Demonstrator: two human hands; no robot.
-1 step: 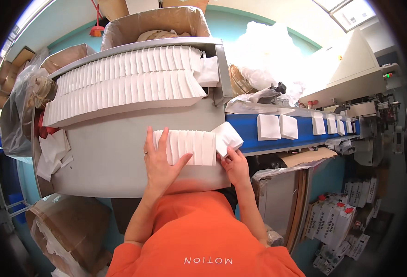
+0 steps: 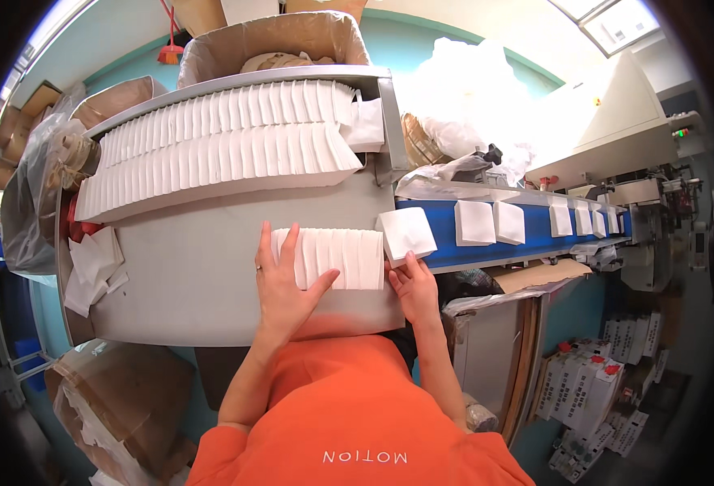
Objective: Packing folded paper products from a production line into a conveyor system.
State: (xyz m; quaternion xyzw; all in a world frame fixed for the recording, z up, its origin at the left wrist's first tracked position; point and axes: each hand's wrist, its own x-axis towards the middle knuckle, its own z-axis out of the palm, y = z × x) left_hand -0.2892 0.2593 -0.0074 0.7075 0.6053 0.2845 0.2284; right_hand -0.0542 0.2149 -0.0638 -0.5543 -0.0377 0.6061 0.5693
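Note:
A short row of white folded pads (image 2: 342, 257) stands on edge on the grey table (image 2: 187, 283) in front of me. My left hand (image 2: 282, 285) lies over the row's left end, fingers spread on top and thumb along its front. At the row's right end my right hand (image 2: 414, 293) pinches a single white pad (image 2: 405, 232) by its lower edge. That pad is tilted over the start of a blue conveyor belt (image 2: 535, 243). Further along the belt lie several single pads (image 2: 475, 222), spaced apart.
Two long rows of white pads (image 2: 227, 154) fill a metal tray at the table's back, with a cardboard box (image 2: 276, 36) behind. Loose pads (image 2: 94, 259) and plastic bags (image 2: 33, 202) are at left. A cream machine (image 2: 616, 138) stands at right, with stacked packages (image 2: 600, 389) below.

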